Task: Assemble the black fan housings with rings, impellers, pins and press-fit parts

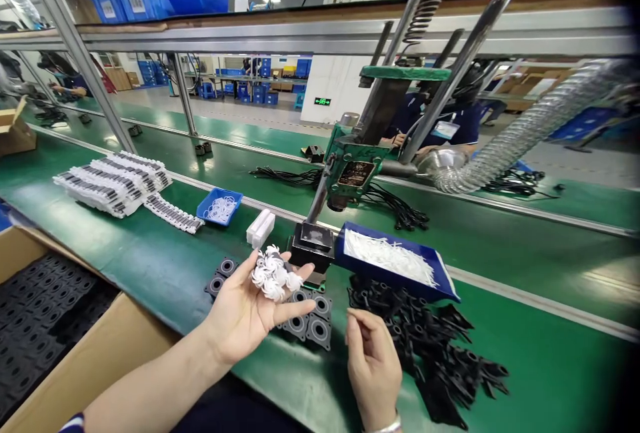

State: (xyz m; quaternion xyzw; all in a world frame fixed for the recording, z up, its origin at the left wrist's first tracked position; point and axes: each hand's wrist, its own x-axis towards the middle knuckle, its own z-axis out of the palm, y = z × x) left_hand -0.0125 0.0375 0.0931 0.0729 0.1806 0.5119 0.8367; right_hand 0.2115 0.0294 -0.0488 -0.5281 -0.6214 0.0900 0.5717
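Note:
My left hand (245, 319) is palm up with its fingers partly spread, carrying a small heap of white finned impellers (274, 274). My right hand (373, 359) is closed, thumb and forefinger pressed together; whatever it may hold is hidden. Just beyond and below the left hand, several square black parts with round centres (319, 329) lie in rows, partly covered by that hand. To the right of the right hand is a loose pile of black funnel-shaped parts (440, 346). The black base block (313, 243) of a green hand press (355, 166) stands behind the left fingers.
A blue tray of thin white strips (390, 256) stands right of the press. Further left are a white block (261, 228), a small blue tray of white rings (219, 207) and stacked white-and-grey rows (115, 183). A cardboard box (135, 333) of black parts is at lower left.

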